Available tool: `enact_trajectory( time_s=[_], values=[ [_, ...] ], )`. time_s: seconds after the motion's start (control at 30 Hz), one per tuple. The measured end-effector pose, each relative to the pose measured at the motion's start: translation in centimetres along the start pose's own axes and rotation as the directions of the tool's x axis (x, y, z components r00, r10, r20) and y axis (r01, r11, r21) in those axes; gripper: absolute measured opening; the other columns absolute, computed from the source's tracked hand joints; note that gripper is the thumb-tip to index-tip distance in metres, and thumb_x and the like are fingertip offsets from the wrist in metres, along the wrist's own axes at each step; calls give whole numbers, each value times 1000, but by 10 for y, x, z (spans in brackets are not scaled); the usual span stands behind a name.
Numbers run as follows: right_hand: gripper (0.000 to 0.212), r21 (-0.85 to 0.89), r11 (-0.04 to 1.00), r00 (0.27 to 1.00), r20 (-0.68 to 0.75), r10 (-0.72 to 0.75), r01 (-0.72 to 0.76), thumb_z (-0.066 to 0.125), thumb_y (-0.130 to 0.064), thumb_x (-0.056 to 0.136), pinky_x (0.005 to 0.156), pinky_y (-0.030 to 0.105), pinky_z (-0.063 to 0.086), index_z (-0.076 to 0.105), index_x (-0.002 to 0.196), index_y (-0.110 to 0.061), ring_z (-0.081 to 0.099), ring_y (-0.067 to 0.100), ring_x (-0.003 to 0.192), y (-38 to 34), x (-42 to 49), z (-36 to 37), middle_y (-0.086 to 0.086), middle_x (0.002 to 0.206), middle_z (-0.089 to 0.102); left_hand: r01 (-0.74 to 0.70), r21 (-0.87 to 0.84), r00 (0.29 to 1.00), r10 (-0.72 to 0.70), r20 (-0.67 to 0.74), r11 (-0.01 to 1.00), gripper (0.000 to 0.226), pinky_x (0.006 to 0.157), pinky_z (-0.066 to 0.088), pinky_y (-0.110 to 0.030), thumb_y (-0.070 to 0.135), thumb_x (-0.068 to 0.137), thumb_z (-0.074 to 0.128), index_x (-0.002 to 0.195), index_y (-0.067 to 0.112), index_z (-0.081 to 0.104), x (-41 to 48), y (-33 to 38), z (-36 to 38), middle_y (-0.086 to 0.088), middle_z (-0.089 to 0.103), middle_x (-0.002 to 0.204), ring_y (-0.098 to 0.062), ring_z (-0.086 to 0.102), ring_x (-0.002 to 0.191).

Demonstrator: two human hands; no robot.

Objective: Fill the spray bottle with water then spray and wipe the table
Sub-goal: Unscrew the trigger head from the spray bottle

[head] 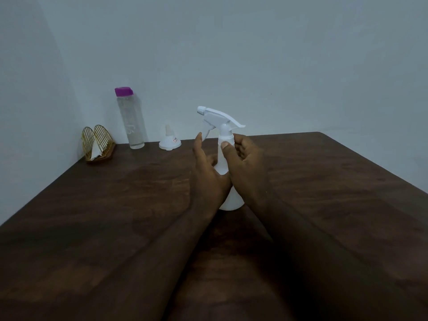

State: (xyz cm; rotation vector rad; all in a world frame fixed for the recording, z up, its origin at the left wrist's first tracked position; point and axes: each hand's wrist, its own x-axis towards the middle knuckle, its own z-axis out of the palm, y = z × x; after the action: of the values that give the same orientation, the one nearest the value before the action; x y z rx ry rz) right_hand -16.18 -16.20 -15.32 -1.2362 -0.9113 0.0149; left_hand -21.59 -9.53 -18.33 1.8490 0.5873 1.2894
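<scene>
A white spray bottle (222,126) stands upright on the dark wooden table (115,205), its trigger head pointing left. My right hand (245,163) grips the bottle's neck, thumb on the collar just under the head. My left hand (208,172) lies against the bottle's left side, fingers around its body and the index finger raised near the trigger. A clear water bottle (131,119) with a purple cap stands at the back left. A white funnel (169,140) sits upside down beside it.
A gold wire napkin holder (97,144) with a white napkin stands at the table's back left corner. A plain wall runs behind the table. The table's right edge slopes away at the right.
</scene>
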Motion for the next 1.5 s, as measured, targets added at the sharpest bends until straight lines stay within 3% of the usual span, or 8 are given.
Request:
enact_trajectory(
  time_s=[0.3,0.5,0.6,0.73,0.9,1.1,1.37,1.5],
  values=[
    [8,-8,999,999,-22,41,-41,61,-22,96,72,29,59,62,103,-21,70,9,81,1,0,0,-4,89,72,0,6,1000,-1,9,1000,91,72,57,-44,42,79,70,149,34,12,-1,0,0,6,72,83,-8,69,77],
    [30,13,999,997,-59,45,-44,74,-31,86,70,26,59,56,107,-19,71,7,81,-1,-1,0,-3,92,71,-22,4,1000,22,7,1000,93,76,58,-45,47,76,71,148,36,13,-3,-2,0,17,66,81,-4,68,84],
    [10,10,998,998,-26,63,-63,66,-24,93,63,20,55,62,99,-17,69,4,73,-1,0,-1,-8,78,71,-5,6,1000,5,-20,1000,93,73,58,-44,54,74,67,148,36,15,-3,-2,0,10,69,80,-4,68,78],
    [21,27,996,997,18,81,-81,54,-34,96,73,45,59,68,102,-20,71,22,81,-2,-1,2,2,84,73,-1,-5,1000,1,1,1000,97,73,58,-46,62,68,62,148,37,14,-3,-3,-2,6,72,83,-9,70,79],
    [24,32,995,993,-73,93,-91,71,-32,89,70,34,60,57,103,-19,72,11,78,-5,-3,1,0,87,73,-6,5,1000,6,-7,1000,94,76,58,-44,65,69,60,147,40,13,-3,-2,-1,6,72,88,-9,70,84],
    [24,22,994,990,-95,107,-105,45,-26,102,76,44,59,69,103,-21,70,17,84,-6,-5,2,-1,90,72,11,-3,1000,-11,4,1000,100,76,58,-45,59,68,70,147,40,12,-2,-3,-3,7,71,87,-8,69,81],
    [29,59,985,947,-273,170,-160,58,-37,97,63,29,59,59,84,-12,70,14,72,-10,0,-4,3,79,70,-47,27,999,46,26,999,103,71,57,-41,59,68,71,149,35,12,-3,0,-3,7,69,79,-6,68,76],
    [22,-32,994,964,-250,92,-103,46,-29,103,73,39,59,59,87,-21,69,16,81,-5,-4,1,1,85,70,-38,31,999,38,11,999,101,72,57,-43,45,73,77,150,32,13,-2,-2,-3,7,69,77,-5,67,74]
  ],
)
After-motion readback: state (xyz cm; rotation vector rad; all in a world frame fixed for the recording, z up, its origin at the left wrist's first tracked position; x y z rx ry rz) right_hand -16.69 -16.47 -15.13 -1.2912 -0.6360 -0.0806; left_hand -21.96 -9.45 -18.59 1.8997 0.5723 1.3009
